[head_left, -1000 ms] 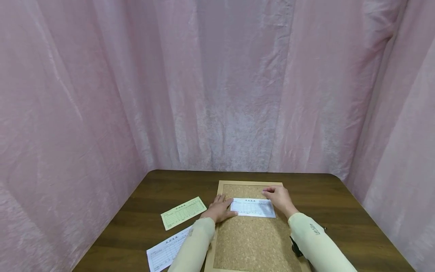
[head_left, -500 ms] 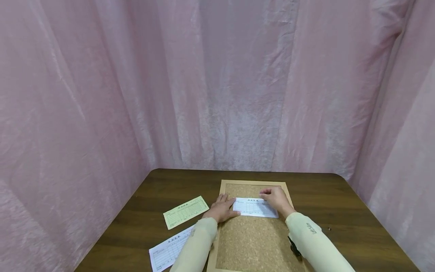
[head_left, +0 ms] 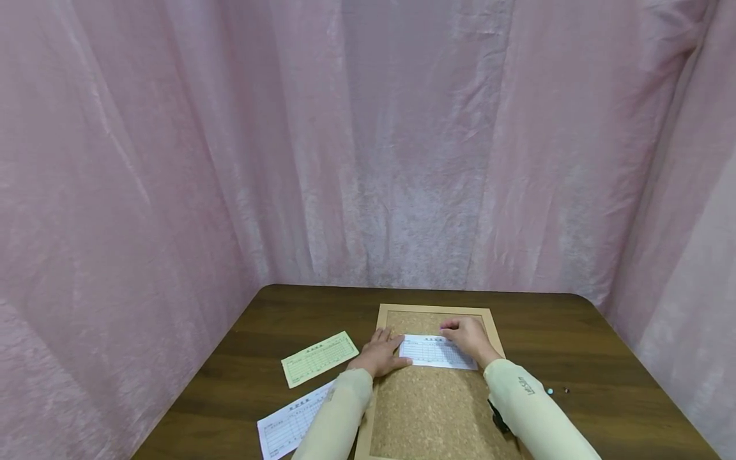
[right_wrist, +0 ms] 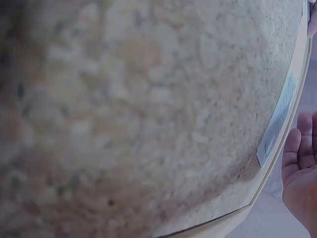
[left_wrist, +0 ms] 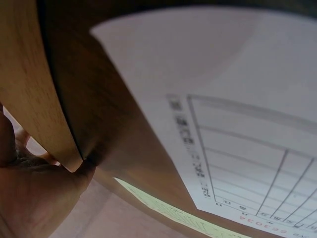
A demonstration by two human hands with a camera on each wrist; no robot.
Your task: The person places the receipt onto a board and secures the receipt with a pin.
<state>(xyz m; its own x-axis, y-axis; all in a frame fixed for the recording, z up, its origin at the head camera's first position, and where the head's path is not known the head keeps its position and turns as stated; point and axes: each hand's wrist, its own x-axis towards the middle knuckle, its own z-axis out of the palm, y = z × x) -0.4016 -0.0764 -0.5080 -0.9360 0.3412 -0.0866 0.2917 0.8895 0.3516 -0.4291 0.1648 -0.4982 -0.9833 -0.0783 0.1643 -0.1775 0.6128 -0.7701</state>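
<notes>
A framed corkboard (head_left: 437, 409) lies flat on the table, bearing a white printed slip (head_left: 434, 351) across its upper part. My left hand (head_left: 379, 356) rests with extended fingers over the slip's left end and the board's left frame. In the left wrist view, the thumb (left_wrist: 74, 181) is beside the wooden frame edge (left_wrist: 34, 84). Above the slip's top edge, my right hand (head_left: 468, 337) pinches a tiny purple push pin (head_left: 441, 329), mostly hidden by the fingertips. The right wrist view shows the curled right hand (right_wrist: 304, 173) beyond the slip (right_wrist: 280, 119); no pin is visible there.
Left of the board lie a green printed slip (head_left: 319, 359) and another white slip (head_left: 290, 423), partly under the left sleeve. Two tiny things, one teal (head_left: 550, 391) and one dark (head_left: 567, 390), sit on the table beside the right sleeve. Pink curtains (head_left: 368, 160) surround the table.
The right hand has shifted left along the slip's top edge and slightly nearer to it. My left hand stays on the slip. The head view has turned slightly left.
</notes>
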